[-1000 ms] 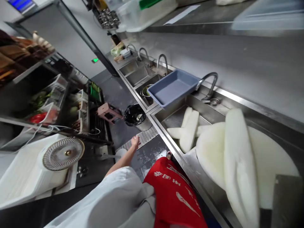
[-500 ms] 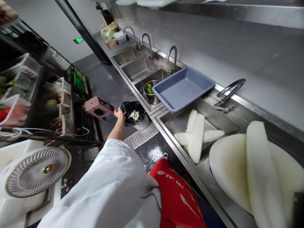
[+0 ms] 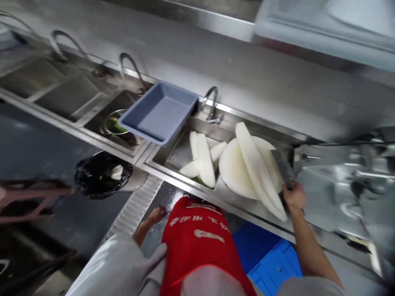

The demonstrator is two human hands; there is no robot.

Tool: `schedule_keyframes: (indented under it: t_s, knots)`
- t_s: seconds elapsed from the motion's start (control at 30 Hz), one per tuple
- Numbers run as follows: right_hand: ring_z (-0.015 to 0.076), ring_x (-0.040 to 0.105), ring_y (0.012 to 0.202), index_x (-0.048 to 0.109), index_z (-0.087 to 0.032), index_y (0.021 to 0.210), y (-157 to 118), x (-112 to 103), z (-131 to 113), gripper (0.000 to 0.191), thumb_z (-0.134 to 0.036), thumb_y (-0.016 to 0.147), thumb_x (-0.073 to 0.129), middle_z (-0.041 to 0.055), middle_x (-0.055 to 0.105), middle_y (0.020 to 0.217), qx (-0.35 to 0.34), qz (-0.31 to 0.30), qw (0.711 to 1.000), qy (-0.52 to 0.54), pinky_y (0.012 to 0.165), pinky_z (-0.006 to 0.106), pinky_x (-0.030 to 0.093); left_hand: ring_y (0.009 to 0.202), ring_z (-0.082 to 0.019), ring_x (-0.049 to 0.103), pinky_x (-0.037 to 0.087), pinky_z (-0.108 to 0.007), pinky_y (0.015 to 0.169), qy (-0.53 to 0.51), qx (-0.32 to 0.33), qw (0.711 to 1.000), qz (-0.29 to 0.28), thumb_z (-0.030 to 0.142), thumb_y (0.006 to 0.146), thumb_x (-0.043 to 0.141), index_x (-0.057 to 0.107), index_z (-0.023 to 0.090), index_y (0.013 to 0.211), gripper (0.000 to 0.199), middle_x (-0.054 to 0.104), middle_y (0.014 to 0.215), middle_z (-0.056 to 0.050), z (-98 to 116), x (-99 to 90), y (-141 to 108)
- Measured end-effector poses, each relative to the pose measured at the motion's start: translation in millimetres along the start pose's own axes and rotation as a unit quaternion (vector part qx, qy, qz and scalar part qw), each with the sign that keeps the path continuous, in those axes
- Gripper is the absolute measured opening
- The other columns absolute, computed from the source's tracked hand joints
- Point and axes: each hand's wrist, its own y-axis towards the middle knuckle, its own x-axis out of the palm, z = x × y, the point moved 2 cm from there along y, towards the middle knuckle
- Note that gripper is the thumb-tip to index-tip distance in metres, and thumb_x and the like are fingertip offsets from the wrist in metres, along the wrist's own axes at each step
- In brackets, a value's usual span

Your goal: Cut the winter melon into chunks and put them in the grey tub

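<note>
My right hand [image 3: 295, 196] is closed around the dark handle of a kitchen knife [image 3: 282, 166], whose blade lies by the right edge of a round white cutting board [image 3: 233, 172]. Long peeled white gourd pieces [image 3: 254, 164] lie across that board and reach past its front edge. More peeled pieces [image 3: 203, 160] are crossed over one another in the sink [image 3: 173, 158] to the left. My left hand [image 3: 158, 214] hangs low beside my red apron, over the floor; motion blur hides its fingers.
A blue-grey tray [image 3: 160, 113] rests across the sink edges, near a pot [image 3: 115, 123] with green vegetables. A black-lined bin [image 3: 89, 176] stands on the floor at left, by a pink stool [image 3: 43, 193]. Blue crates [image 3: 274, 263] sit under the counter. Metalware [image 3: 345, 193] is at right.
My view has swung right. My left hand has come away from the bin's rim towards my body. My right hand has come into view, holding the knife.
</note>
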Motion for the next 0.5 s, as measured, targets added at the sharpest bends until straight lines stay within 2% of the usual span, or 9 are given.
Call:
schedule_keyframes:
  t_s: [0.03,0.1,0.23,0.37,0.43,0.5]
  knots:
    - [0.0285,0.069,0.096,0.065,-0.013,0.128,7,3,17,0.039,-0.036,0.096,0.069,0.0193,0.072,0.106,0.018,-0.014,1.0,0.01,0.078,0.035,0.05,0.107,-0.023,0.072,0.052,-0.033,0.099,0.03,-0.001,0.999,-0.014,0.011,0.085,0.056,0.061,0.023,0.071,0.019,0.074,0.094,-0.003,2,13.2,-9]
    - [0.0315,0.069,0.098,0.062,-0.01,0.133,18,17,34,0.046,-0.036,0.095,0.069,0.0231,0.072,0.108,0.029,-0.035,0.998,0.042,0.079,0.037,0.048,0.106,-0.022,0.074,0.054,-0.03,0.093,0.077,-0.017,0.996,-0.032,0.012,0.084,0.05,0.06,0.026,0.07,0.021,0.076,0.094,0.0,1,34.1,-28]
    - [0.0361,0.069,0.101,0.063,-0.012,0.132,32,54,33,0.05,-0.04,0.091,0.068,0.0249,0.073,0.108,0.009,-0.033,0.997,0.072,0.081,0.042,0.049,0.104,-0.023,0.076,0.055,-0.03,0.086,0.115,-0.089,0.988,-0.042,0.016,0.074,0.05,0.062,0.03,0.072,0.018,0.077,0.089,0.005,-17,60.8,-73]
    - [0.0426,0.068,0.106,0.065,-0.015,0.132,48,71,37,0.052,-0.042,0.087,0.068,0.0276,0.072,0.109,-0.014,-0.06,0.995,0.079,0.084,0.051,0.052,0.108,-0.023,0.074,0.054,-0.029,0.088,0.073,-0.147,0.986,-0.027,0.013,0.065,0.054,0.066,0.029,0.075,0.023,0.077,0.092,0.004,-41,67.9,-106]
    - [0.0436,0.067,0.111,0.067,-0.019,0.133,54,67,39,0.05,-0.041,0.087,0.068,0.03,0.071,0.111,-0.031,-0.088,0.993,0.071,0.084,0.054,0.052,0.103,-0.023,0.074,0.053,-0.028,0.085,0.037,-0.172,0.984,-0.015,0.012,0.066,0.056,0.064,0.025,0.072,0.017,0.076,0.087,0.001,-52,65.7,-115]
    - [0.0416,0.067,0.112,0.069,-0.028,0.13,55,58,32,0.042,-0.037,0.089,0.069,0.0317,0.069,0.111,-0.047,-0.09,0.993,0.058,0.08,0.054,0.053,0.097,-0.023,0.074,0.053,-0.027,0.081,-0.003,-0.195,0.981,-0.001,0.011,0.069,0.059,0.062,0.022,0.068,0.011,0.073,0.08,0.001,-64,61.0,-118]
